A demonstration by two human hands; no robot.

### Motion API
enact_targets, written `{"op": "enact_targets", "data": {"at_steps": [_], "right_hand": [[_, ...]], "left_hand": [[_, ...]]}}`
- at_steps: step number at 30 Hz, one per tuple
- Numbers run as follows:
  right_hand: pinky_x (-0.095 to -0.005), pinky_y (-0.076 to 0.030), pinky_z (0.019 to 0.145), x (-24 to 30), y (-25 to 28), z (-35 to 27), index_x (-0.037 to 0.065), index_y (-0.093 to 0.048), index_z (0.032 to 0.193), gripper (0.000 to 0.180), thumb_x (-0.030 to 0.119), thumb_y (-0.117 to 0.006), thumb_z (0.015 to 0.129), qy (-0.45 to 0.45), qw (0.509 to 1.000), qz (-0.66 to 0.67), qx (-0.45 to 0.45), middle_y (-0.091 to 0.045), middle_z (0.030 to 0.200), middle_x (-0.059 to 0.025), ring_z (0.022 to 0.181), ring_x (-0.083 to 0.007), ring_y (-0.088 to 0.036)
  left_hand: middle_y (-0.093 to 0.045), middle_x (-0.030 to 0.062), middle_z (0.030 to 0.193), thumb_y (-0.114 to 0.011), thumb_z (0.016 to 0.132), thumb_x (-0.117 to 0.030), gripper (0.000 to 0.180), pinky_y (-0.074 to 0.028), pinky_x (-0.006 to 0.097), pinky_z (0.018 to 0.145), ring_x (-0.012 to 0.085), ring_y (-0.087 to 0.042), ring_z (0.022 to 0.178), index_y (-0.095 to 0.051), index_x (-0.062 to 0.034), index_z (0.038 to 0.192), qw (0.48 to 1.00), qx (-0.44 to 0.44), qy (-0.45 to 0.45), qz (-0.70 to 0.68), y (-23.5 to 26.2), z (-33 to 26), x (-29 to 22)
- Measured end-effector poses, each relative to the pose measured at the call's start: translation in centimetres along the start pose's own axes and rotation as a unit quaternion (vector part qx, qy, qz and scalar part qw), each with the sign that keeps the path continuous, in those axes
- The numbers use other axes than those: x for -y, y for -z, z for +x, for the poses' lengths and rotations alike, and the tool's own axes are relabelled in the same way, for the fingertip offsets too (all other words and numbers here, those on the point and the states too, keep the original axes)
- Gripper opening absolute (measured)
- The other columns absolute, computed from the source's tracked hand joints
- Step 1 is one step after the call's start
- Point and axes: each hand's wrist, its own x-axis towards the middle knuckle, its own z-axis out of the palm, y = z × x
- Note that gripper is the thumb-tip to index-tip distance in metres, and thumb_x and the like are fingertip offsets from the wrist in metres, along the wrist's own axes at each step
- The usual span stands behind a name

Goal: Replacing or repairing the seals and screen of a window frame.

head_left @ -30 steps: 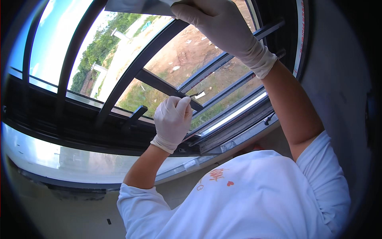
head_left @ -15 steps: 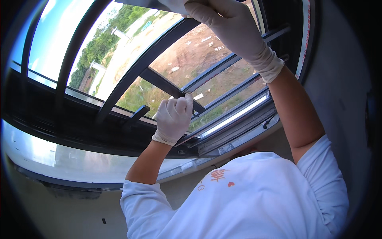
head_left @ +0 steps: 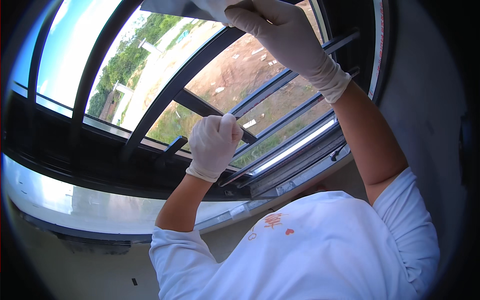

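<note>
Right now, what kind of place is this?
Probably a room in a building under construction or being fitted out: dark window bars, a plain grey wall to the right, and rough reddish earth outside.

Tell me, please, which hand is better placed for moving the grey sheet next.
Probably the right hand: it appears to grip the edge of the grey sheet. The left hand is curled lower in the view, apart from the sheet, near the black window crossbar.
</note>
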Motion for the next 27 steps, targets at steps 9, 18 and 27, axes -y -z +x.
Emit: {"op": "enact_targets", "data": {"at_steps": [9, 18, 27], "right_hand": [[-0.0282, -0.043, 0.057, -0.4, -0.1, 0.1, -0.003, -0.061, 0.086, 0.021, 0.018, -0.061, 0.088, 0.045, 0.999, 0.007, -0.006, -0.058, 0.071, -0.0094, 0.064, -0.0158, -0.054], [-0.0282, -0.043, 0.058, 0.1, -0.1, -0.1, -0.003, -0.061, 0.087, 0.021, 0.018, -0.061, 0.088, 0.006, 1.0, 0.025, 0.004, -0.058, 0.072, -0.0092, 0.065, -0.0153, -0.054], [-0.0228, -0.046, 0.057, -3.0, -0.4, 0.0, 0.005, -0.066, 0.09, 0.031, 0.035, -0.058, 0.089, 0.103, 0.994, -0.025, -0.013, -0.065, 0.073, -0.0044, 0.062, -0.0111, -0.06]], "left_hand": [[-0.042, -0.001, 0.072, -0.071, 0.072, -0.009, 0.029, -0.041, 0.03, 0.055, 0.0152, -0.046, 0.061, -0.064, -0.0097, 0.1, 0.994, 0.017, -0.048, 0.096, -1.0, -2.2, 1.2], [-0.039, 0.0006, 0.072, -0.065, 0.07, -0.005, 0.021, -0.041, 0.028, 0.051, 0.0155, -0.044, 0.059, -0.06, -0.0115, 0.089, 0.98, 0.026, -0.129, 0.148, -0.7, -0.5, 0.9], [-0.048, 0.0041, 0.062, -0.067, 0.067, 0.003, 0.018, -0.041, 0.028, 0.044, 0.017, -0.051, 0.049, -0.059, -0.0088, 0.077, 0.937, -0.058, 0.067, -0.338, -1.7, 2.6, -7.6]]}}
